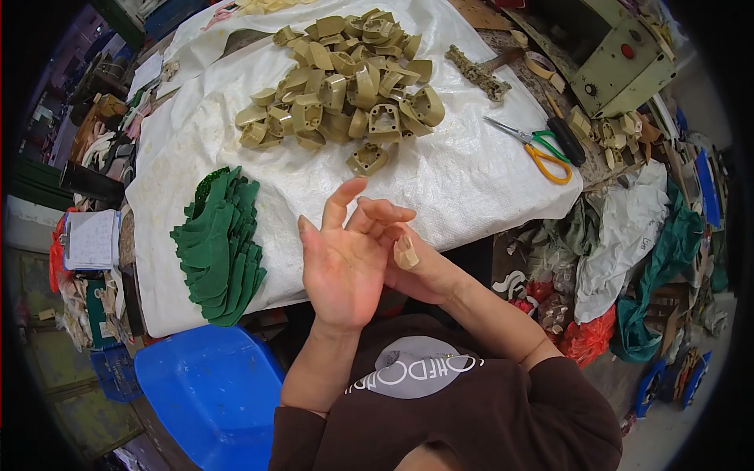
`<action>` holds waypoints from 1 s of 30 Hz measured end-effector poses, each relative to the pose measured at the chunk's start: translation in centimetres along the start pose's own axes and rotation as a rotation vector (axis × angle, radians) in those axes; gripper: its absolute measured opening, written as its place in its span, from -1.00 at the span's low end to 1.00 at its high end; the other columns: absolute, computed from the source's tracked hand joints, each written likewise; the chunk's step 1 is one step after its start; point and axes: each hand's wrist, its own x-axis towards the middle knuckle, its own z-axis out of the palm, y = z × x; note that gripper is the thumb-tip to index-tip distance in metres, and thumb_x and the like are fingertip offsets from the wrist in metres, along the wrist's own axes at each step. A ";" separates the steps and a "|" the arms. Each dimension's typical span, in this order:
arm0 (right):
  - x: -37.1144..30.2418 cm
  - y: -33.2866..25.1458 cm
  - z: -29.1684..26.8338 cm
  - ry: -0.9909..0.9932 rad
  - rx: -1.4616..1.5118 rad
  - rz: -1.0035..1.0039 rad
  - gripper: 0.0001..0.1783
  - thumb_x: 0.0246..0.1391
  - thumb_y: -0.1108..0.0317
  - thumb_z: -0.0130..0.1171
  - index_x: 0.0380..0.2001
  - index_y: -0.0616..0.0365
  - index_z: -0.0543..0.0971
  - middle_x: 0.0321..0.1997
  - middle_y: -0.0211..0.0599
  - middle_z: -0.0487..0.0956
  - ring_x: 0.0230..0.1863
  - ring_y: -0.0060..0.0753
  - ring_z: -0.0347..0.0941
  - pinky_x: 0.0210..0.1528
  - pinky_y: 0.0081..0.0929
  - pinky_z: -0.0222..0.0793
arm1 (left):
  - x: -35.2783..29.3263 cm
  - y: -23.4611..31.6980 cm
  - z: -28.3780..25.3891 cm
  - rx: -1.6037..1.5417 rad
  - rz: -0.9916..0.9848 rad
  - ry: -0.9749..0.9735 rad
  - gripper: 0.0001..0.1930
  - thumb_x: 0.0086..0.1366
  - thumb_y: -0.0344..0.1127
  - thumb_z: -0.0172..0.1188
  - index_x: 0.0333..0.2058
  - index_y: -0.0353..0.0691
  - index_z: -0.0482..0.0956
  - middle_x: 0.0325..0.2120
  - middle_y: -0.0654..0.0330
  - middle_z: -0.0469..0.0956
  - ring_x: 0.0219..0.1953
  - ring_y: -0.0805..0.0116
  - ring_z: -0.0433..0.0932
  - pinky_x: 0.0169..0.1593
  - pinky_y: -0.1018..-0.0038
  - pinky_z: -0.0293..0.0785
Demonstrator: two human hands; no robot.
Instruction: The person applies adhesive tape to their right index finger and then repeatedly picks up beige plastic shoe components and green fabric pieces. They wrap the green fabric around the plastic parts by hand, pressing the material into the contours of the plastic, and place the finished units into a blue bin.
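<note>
My left hand point(339, 271) is raised palm up at the near edge of the white-covered table, its fingers apart and nothing in it. Against its little-finger side rests my right hand point(424, 275), with beige tape wrapped round one digit; its other fingers are mostly hidden behind the left hand. Just beyond my fingertips lies one olive-tan moulded piece point(367, 160) with holes, shaped like a shoe heel. Behind it rises a heap of similar pieces point(334, 93). To the left of my left hand is a stack of dark green cut fabric pieces point(220, 255).
Orange-and-green-handled scissors point(548, 163) and a dark-handled tool point(567, 141) lie at the table's right. A green metal machine point(620, 78) stands at the far right. A blue plastic tub point(208, 392) sits below the left edge. Bags and scraps point(620, 243) crowd the right side.
</note>
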 end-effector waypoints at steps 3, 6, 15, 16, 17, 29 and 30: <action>0.0 0.8 0.3 0.032 0.067 0.068 -0.07 -0.22 -0.08 0.40 0.16 0.03 0.19 0.11 -0.38 0.30 0.19 -0.43 0.22 0.19 -0.36 0.19 | -0.4 -0.3 1.0 0.113 0.070 0.093 -0.33 0.34 0.23 -0.29 0.08 -0.32 0.23 -0.43 0.09 0.39 -0.37 0.27 0.37 -0.11 0.32 0.32; 0.0 1.8 0.2 0.068 -0.061 0.017 -0.18 -0.19 0.13 0.41 0.11 0.13 0.23 0.06 -0.39 0.32 0.12 -0.49 0.25 0.14 -0.45 0.21 | -0.8 -0.8 -3.0 0.309 0.142 -0.150 -0.40 0.36 0.16 -0.29 -0.10 -0.36 0.36 -0.59 0.17 0.41 -0.59 0.47 0.28 -0.33 0.48 0.31; 1.4 1.8 -1.0 -0.053 -0.622 -0.069 -0.34 0.00 0.26 0.27 0.13 0.22 0.27 -0.11 -0.33 0.43 -0.13 -0.55 0.37 -0.06 -0.56 0.30 | -2.9 3.7 -3.4 1.034 0.491 -0.187 -0.76 0.15 -0.26 0.15 -0.25 -0.26 0.57 -0.44 0.15 0.47 -0.29 0.26 0.43 -0.15 0.39 0.34; 1.7 1.1 -0.4 -0.061 -0.668 -0.076 -0.34 0.01 0.25 0.26 0.14 0.21 0.27 -0.12 -0.33 0.44 -0.16 -0.55 0.38 -0.08 -0.56 0.31 | -3.6 5.1 -3.9 1.149 0.580 -0.119 -0.74 0.10 -0.29 0.18 -0.22 -0.23 0.58 -0.40 0.13 0.46 -0.23 0.19 0.42 -0.12 0.36 0.33; 2.4 0.3 0.5 -0.061 -0.742 -0.128 -0.40 0.02 0.32 0.24 0.13 0.20 0.29 -0.14 -0.31 0.48 -0.20 -0.56 0.39 -0.09 -0.55 0.32 | -4.7 7.0 -4.7 1.264 0.666 -0.046 -0.71 0.05 -0.32 0.21 -0.20 -0.21 0.58 -0.36 0.11 0.45 -0.18 0.12 0.41 -0.08 0.32 0.31; 14.6 4.0 9.7 -0.384 -1.917 -0.954 -0.70 -0.17 0.45 0.16 -0.25 0.11 0.54 -0.08 -0.29 0.43 -0.03 -0.23 0.28 -0.05 -0.34 0.16 | -6.9 13.3 -14.8 2.144 0.510 0.530 -0.26 -0.15 -0.26 0.38 0.12 -0.04 0.38 0.22 0.12 0.19 0.31 0.09 0.04 0.26 0.12 -0.14; 15.0 4.4 8.9 -0.402 -1.948 -0.905 -0.73 -0.19 0.46 0.15 -0.29 0.11 0.54 -0.08 -0.29 0.43 -0.02 -0.23 0.28 -0.05 -0.34 0.16 | -6.5 13.3 -15.1 2.157 0.507 0.506 -0.24 -0.16 -0.27 0.39 0.12 -0.04 0.37 0.23 0.13 0.19 0.31 0.10 0.03 0.27 0.13 -0.15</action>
